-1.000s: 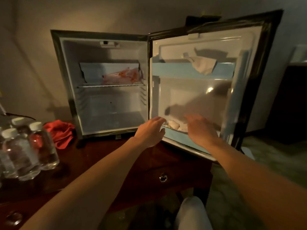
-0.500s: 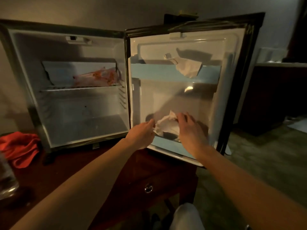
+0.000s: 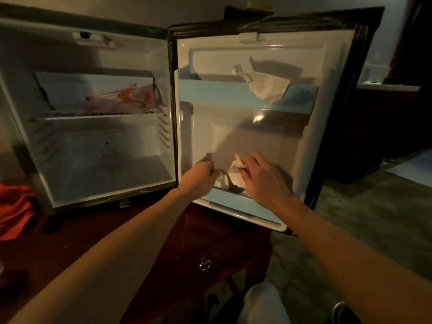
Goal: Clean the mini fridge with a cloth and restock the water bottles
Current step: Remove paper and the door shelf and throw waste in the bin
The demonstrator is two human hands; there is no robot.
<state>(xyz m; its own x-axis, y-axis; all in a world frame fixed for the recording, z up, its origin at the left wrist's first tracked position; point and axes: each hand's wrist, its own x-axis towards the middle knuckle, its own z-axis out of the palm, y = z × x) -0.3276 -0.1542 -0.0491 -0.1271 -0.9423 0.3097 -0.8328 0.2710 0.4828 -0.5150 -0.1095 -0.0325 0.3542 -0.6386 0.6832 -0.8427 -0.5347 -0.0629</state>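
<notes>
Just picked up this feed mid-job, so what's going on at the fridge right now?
A person is clearing rubbish out of the open mini fridge. The right hand pinches a crumpled white paper in the lower door shelf, and the left hand is beside it with fingers curled; whether it grips anything is unclear. Another crumpled paper sits in the upper door shelf, and a pink packet lies on the inner rack. The red cloth lies untouched on the cabinet, left of the fridge.
</notes>
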